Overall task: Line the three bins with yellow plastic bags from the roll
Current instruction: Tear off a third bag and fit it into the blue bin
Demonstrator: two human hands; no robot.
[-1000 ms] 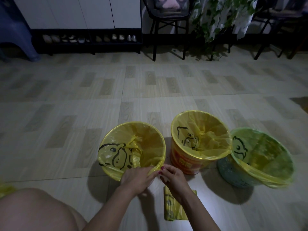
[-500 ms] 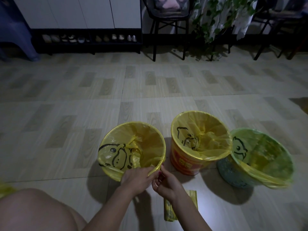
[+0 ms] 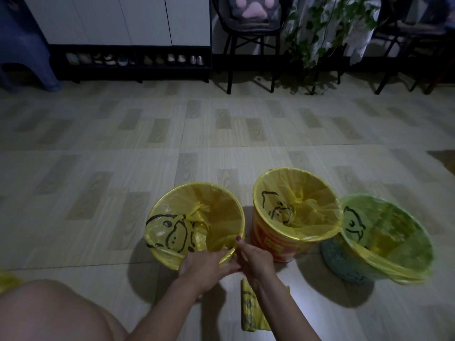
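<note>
Three bins stand in a row on the floor, each with a yellow bag printed with a black cartoon face inside. At the near rim of the left yellow bin (image 3: 172,258), my left hand (image 3: 204,267) and my right hand (image 3: 253,260) both pinch the yellow bag (image 3: 216,212), the right thumb hooked over the rim. The middle red-and-yellow bin (image 3: 273,244) and the right teal bin (image 3: 344,264) carry bags folded over their rims. The flattened roll of yellow bags (image 3: 251,313) lies on the floor under my right forearm, partly hidden.
My bare knee (image 3: 49,313) fills the lower left corner. A dark shoe rack (image 3: 130,60), a black chair (image 3: 248,33) with a paw cushion and a trailing green plant (image 3: 320,30) line the far wall. Tiled floor lies between them and the bins.
My right hand has moved from beside the left bin up onto its rim, thumb over the edge. My left hand stays gripping the bag at the near rim.
</note>
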